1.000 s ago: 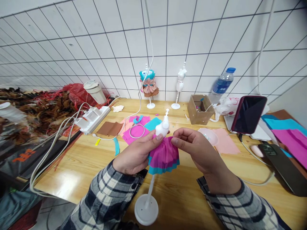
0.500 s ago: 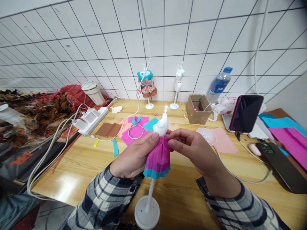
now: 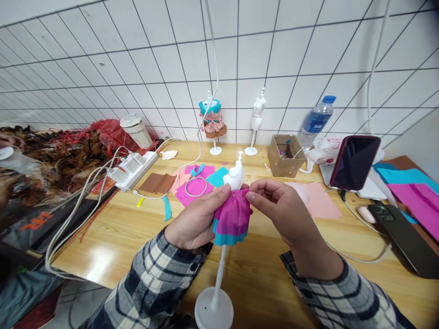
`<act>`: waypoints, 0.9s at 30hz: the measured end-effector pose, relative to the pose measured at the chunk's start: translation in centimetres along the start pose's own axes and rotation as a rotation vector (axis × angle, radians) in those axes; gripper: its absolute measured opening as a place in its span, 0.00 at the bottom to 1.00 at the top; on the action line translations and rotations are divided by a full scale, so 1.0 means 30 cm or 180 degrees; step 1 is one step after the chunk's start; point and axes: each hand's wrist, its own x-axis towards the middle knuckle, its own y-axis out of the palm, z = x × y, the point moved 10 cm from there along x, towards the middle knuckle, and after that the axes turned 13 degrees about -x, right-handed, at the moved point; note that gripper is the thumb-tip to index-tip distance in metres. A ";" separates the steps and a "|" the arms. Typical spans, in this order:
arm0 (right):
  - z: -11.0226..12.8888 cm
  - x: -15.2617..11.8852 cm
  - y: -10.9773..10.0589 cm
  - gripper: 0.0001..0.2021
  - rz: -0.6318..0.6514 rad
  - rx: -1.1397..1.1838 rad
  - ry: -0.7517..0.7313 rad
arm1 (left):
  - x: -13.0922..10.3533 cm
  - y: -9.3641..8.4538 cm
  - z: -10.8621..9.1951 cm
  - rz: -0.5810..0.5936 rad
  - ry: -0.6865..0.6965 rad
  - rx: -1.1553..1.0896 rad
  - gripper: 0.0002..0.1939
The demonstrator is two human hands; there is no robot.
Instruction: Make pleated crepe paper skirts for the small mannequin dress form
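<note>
A small white doll mannequin [image 3: 235, 176] on a round-based stand is held tilted in front of me. Around its waist hangs a pleated skirt [image 3: 233, 217] of magenta crepe paper with a blue lower edge. My left hand [image 3: 199, 214] is closed on the skirt's waist, thumb in front and the other fingers hidden behind. With thumb and forefinger, my right hand [image 3: 277, 205] pinches the magenta paper at the waist's right side. The stand's base [image 3: 214, 310] is low in the view, and whether it touches the table cannot be seen.
At the back stand a dressed mannequin [image 3: 213, 119], a bare mannequin [image 3: 258, 116], a cardboard box [image 3: 286, 157] and a water bottle [image 3: 317, 119]. Paper pieces and a wire ring [image 3: 195, 186] lie mid-left. Left is a power strip [image 3: 133, 170]; right are a propped phone [image 3: 356, 162] and a dark phone [image 3: 404, 240].
Both hands and the skirt have shifted slightly right and up. My right hand now pinches the paper edge and pulls it outward a little. The view has turned slightly.
</note>
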 end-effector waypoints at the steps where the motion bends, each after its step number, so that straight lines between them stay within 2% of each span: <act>1: -0.003 0.001 -0.006 0.07 -0.0049 -0.0032 -0.0007 | 0.001 -0.002 0.002 -0.0033 -0.0015 -0.0070 0.17; 6: 0.002 -0.010 -0.029 0.08 -0.0208 -0.0159 -0.0040 | 0.001 0.026 0.003 0.0062 -0.0049 -0.0187 0.19; 9: 0.052 -0.039 -0.028 0.07 -0.0103 -0.0315 -0.0270 | 0.000 0.040 0.001 0.0156 -0.0054 -0.0059 0.20; 14: 0.114 -0.070 -0.071 0.07 -0.0353 -0.0803 -0.0538 | -0.002 0.045 -0.004 0.0302 -0.0023 0.0015 0.22; 19: 0.092 -0.041 -0.055 0.08 -0.0179 -0.0835 -0.0512 | -0.012 0.060 -0.003 0.0262 -0.0020 0.0134 0.25; 22: 0.075 -0.030 -0.062 0.09 -0.0256 -0.1013 -0.0435 | -0.017 0.062 0.001 0.0225 -0.0025 0.0160 0.25; 27: 0.074 -0.031 -0.070 0.09 -0.0322 -0.1232 -0.0380 | -0.025 0.043 0.003 0.0200 -0.0023 0.0178 0.17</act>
